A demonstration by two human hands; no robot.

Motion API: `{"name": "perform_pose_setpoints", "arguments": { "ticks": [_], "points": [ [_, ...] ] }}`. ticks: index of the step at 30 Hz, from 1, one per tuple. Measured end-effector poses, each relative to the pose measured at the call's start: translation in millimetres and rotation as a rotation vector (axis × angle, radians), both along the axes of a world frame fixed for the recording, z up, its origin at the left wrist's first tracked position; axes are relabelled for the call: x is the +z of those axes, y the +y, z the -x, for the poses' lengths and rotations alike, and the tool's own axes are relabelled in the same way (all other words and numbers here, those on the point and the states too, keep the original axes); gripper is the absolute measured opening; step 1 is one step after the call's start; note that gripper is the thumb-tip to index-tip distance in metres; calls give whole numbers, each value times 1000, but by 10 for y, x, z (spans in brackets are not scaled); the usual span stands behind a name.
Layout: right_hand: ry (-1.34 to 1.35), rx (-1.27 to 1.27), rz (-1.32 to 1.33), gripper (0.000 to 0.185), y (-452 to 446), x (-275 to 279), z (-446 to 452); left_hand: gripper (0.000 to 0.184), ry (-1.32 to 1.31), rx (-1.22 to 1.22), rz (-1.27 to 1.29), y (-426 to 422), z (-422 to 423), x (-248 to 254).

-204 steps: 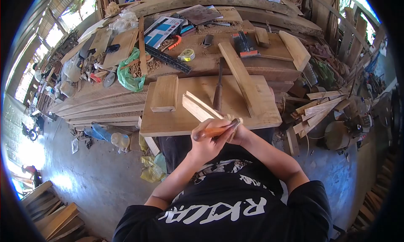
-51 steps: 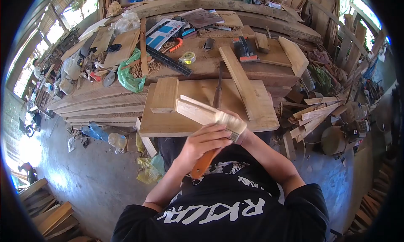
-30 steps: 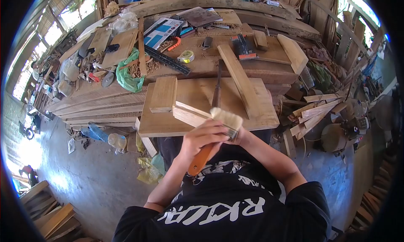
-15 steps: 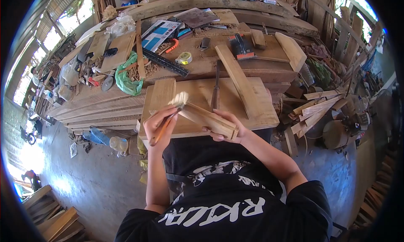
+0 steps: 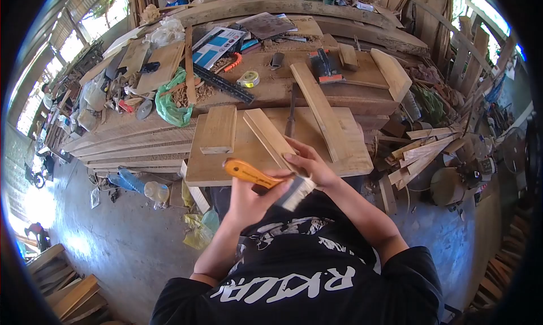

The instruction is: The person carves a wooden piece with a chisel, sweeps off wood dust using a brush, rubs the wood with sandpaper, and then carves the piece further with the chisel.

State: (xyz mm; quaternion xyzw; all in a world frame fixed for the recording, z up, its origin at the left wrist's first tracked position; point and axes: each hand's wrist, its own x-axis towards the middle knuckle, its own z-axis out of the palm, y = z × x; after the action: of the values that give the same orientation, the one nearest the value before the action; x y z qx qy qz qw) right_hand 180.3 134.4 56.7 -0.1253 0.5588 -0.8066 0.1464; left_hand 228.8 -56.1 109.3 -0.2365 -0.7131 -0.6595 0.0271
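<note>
The left hand (image 5: 249, 204) is raised just in front of the near edge of the thick brown wooden worktop (image 5: 215, 171), its forearm rising steeply from the lower left and its elbow bent. Its fingers are closed around a flat paintbrush with an orange wooden handle and pale bristles (image 5: 245, 171), the thumb lying along the dark ferrule; the handle points up and left, the bristles down and right, towards the wearer's black shirt with white lettering (image 5: 294, 285).

The right hand (image 5: 311, 165) comes in from the lower right, forearm slanting inward. Its fingers are curled around the near end of a short, light-brown, stepped wooden strip (image 5: 264, 134), which tilts away to the upper left above the worktop, between a pale rectangular wooden block (image 5: 219, 128) and a slim dark-shafted tool (image 5: 291, 124). Whether the bristles touch the right hand cannot be told.
</note>
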Motion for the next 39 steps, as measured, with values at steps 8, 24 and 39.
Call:
{"name": "perform_pose_setpoints", "arguments": {
  "ticks": [8, 24, 39],
  "points": [
    [-167, 71, -31, 50, -2, -23, -26, 23, 153, 379, 124, -356, 615, 17],
    [-327, -103, 65, 45, 16, -164, 59, 18, 282, 3, 145, -132, 249, -54],
    [-143, 65, -270, 49, 121, 94, 7, 21, 338, 465, 91, -525, 1306, -369]
  ]
}}
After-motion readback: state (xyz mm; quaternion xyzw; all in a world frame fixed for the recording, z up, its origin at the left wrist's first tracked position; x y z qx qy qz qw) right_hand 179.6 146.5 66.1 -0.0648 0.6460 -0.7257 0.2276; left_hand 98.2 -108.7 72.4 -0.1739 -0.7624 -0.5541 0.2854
